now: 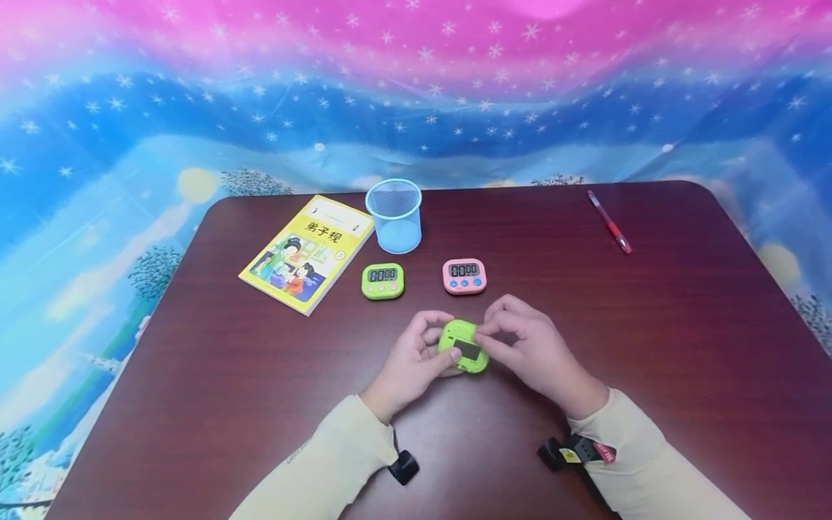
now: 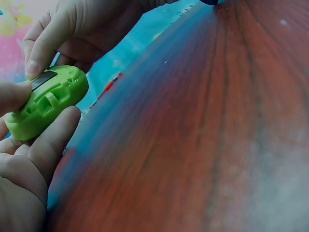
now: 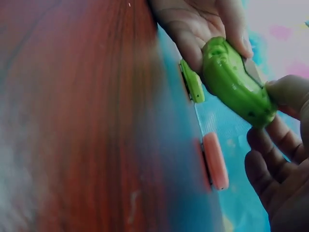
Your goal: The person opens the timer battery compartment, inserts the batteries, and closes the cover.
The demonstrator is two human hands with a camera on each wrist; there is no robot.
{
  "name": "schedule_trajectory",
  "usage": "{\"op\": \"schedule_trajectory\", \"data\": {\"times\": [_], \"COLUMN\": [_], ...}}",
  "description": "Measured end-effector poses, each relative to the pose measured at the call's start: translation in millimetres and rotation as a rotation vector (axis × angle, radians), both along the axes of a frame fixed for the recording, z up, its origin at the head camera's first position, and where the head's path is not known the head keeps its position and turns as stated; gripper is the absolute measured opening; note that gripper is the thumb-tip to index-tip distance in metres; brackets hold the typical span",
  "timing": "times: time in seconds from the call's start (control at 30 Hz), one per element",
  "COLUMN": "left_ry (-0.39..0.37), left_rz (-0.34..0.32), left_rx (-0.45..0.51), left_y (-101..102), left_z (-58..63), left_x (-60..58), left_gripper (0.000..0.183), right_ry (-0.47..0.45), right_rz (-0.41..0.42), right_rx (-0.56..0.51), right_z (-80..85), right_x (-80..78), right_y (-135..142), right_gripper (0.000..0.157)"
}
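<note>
A green digital timer [image 1: 464, 347] is held above the table, its back turned up and a dark rectangular panel showing on it. The left hand [image 1: 416, 354] grips its left side, thumb over the back and fingers beneath. At the timer's upper right edge, the right hand [image 1: 536, 350] pinches with thumb and index finger. In the right wrist view the right thumb [image 3: 289, 92] touches the end of the green casing. Farther off lie a second green timer [image 1: 383, 282] and a pink timer [image 1: 464, 276], both with displays facing up.
A yellow book [image 1: 309, 253] lies at the back left beside a blue mesh pen holder [image 1: 399, 232]. Toward the back right a red pen [image 1: 609, 222] rests on the dark wooden table [image 1: 682, 325]. A patterned cloth [image 1: 416, 94] hangs behind the table.
</note>
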State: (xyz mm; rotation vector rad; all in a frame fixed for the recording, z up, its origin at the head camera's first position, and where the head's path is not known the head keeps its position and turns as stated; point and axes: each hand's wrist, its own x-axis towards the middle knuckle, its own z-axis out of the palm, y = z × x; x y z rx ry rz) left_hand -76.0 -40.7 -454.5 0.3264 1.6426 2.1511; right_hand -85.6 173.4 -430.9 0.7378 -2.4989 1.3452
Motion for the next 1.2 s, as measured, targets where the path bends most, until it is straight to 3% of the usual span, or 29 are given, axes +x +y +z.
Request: {"op": "schedule_trajectory", "data": {"times": [0.1, 0.17, 0.37, 0.47, 0.7, 0.93, 1.07, 1.2], "left_ry": [-0.002, 0.002, 0.062, 0.108, 0.267, 0.413, 0.402, 0.359], "left_rz": [0.015, 0.025, 0.025, 0.01, -0.014, -0.026, -0.008, 0.074], "left_rx": [0.007, 0.018, 0.037, 0.022, -0.032, -0.111, -0.119, -0.149], "left_y": [0.3, 0.7, -0.9, -2.0, -5.0, -6.0, -5.5, -3.9], "left_z": [0.1, 0.0, -2.0, -2.6, -3.9, -4.5, -4.8, -3.9], "left_x": [0.2, 0.1, 0.5, 1.3, -1.3, -1.5, -1.5, -2.0], "left_gripper": [0.046, 0.047, 0.047, 0.045, 0.025, 0.018, 0.021, 0.024], "right_ry": [0.037, 0.004, -0.346, -0.439, -0.501, -0.579, -0.542, -0.487], "right_rz": [0.013, 0.009, 0.02, 0.056, 0.178, 0.219, 0.204, 0.15], "right_rx": [0.042, 0.037, -0.101, -0.1, -0.026, 0.004, 0.031, 0.031], "right_z": [2.1, 2.7, 0.5, -1.2, 0.8, 1.9, 1.2, -0.7], "right_x": [1.3, 1.2, 0.9, 1.7, -1.6, -4.7, -4.8, -7.0], "right_y": [-0.3, 0.2, 1.3, 4.0, 10.5, 15.7, 16.8, 21.5], "right_gripper": [0.02, 0.02, 0.021, 0.024, 0.04, 0.067, 0.071, 0.069]}}
